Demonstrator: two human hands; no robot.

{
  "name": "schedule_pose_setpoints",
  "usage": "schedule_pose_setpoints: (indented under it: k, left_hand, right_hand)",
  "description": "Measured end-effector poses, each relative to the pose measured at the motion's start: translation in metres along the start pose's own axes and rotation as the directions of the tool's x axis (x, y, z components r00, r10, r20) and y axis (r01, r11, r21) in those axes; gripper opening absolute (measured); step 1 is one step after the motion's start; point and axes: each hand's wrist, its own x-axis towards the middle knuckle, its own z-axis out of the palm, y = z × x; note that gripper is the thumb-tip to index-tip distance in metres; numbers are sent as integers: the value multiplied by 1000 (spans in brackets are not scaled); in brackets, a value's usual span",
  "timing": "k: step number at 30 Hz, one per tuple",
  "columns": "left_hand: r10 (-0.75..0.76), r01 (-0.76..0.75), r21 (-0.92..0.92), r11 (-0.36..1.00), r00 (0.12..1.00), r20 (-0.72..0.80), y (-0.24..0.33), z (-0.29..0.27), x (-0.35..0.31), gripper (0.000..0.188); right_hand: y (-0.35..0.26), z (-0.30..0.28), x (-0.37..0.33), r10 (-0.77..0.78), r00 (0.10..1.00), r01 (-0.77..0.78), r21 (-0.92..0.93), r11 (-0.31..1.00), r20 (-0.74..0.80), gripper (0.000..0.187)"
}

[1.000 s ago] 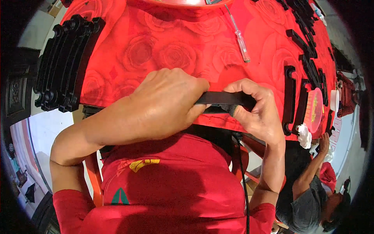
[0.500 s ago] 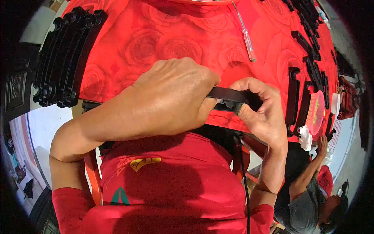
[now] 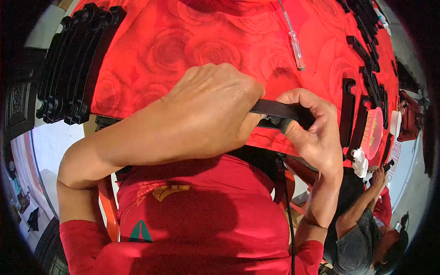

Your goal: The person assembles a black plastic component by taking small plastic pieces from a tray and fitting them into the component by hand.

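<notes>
A black plastic bar (image 3: 275, 108) is held between my two hands above the table's near edge. My left hand (image 3: 217, 103) is closed around one end, its back turned up and its fingertips hidden beneath. At the other end, my right hand (image 3: 318, 126) grips the bar with thumb and forefinger curled round it. A dark wrap (image 3: 280, 124) covers the tip of the right thumb. The underside of the bar is mostly out of sight.
Several black bars (image 3: 85, 64) lie side by side at the far left of the red rose-patterned tablecloth (image 3: 137, 59). A clear-handled screwdriver (image 3: 297, 50) rests beyond my hands. Rightward are more black bars (image 3: 347, 107), a pink dish (image 3: 375, 133), white tissue (image 3: 360, 163) and a co-worker's hand (image 3: 378, 178).
Both my hands and the bar have shifted slightly right in the picture, with the grip unchanged. The co-worker's hand has moved a little, and a dark piece now shows at it.
</notes>
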Motion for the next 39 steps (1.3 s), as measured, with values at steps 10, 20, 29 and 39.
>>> schedule_pose_setpoints:
  k: [10, 20, 29, 39]
  left_hand:
    - [247, -257, 3, 966, 926, -284, -12, -10, -12, 13]
    - [253, -204, 166, 965, 893, -373, -12, 9, -29, 26]
    - [176, -169, 54, 984, 907, -382, -14, 32, -24, 23]
    - [240, -260, -82, 962, 950, -200, -9, 4, -25, 23]
  right_hand:
    - [3, -8, -7, 155, 987, -157, -32, 987, -41, 18]
    - [0, -2, -13, 170, 980, -170, 5, 985, -102, 15]
    - [-4, -1, -13, 269, 955, -270, 10, 963, -122, 18]
    - [7, -35, 6, 174, 979, -166, -84, 983, 104, 25]
